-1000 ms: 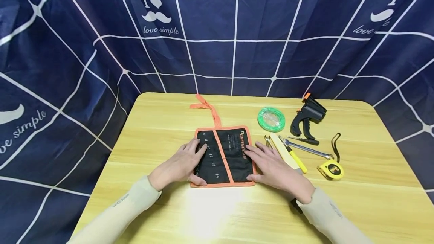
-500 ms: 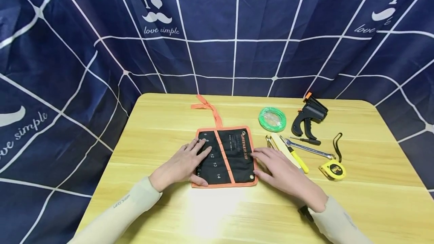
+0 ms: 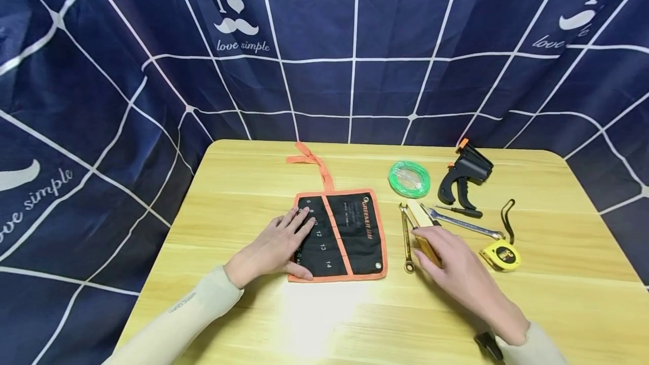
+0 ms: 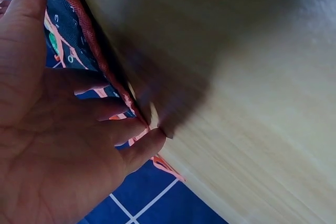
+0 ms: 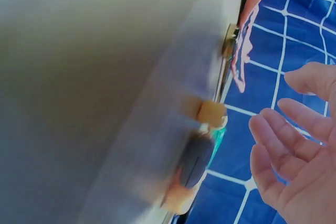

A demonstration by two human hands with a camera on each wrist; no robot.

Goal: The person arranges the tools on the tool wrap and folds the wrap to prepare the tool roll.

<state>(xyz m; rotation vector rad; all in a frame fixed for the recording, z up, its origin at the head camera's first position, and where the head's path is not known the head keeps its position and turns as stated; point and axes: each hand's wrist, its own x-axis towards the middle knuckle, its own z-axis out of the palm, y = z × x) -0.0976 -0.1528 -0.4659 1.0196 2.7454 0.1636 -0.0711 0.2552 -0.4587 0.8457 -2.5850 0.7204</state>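
Note:
A black tool pouch (image 3: 357, 235) with orange edging and printed numbers lies flat on the table in the head view. My left hand (image 3: 274, 246) rests on its left side, fingers spread over the numbered pockets. To the right of the pouch, my right hand (image 3: 456, 266) hovers low over the tools with loosely bent fingers. The right wrist view shows this hand (image 5: 294, 145) holding nothing. Just left of its fingertips lies a ring-ended wrench (image 3: 407, 244). A cream-coloured long object (image 3: 418, 214) is partly hidden by the fingers, and a yellow-handled tool is mostly covered.
Beyond the right hand lie a second wrench (image 3: 469, 225), a small black screwdriver-like tool (image 3: 463, 211) and a yellow tape measure (image 3: 501, 255). A black clamp (image 3: 465, 173) and a green wire coil (image 3: 409, 179) lie farther back. Orange ties (image 3: 316, 162) trail behind the pouch.
My right hand has left the pouch's right edge and moved right over the tools, uncovering that side of the pouch and the ring-ended wrench. The left hand has stayed on the pouch.

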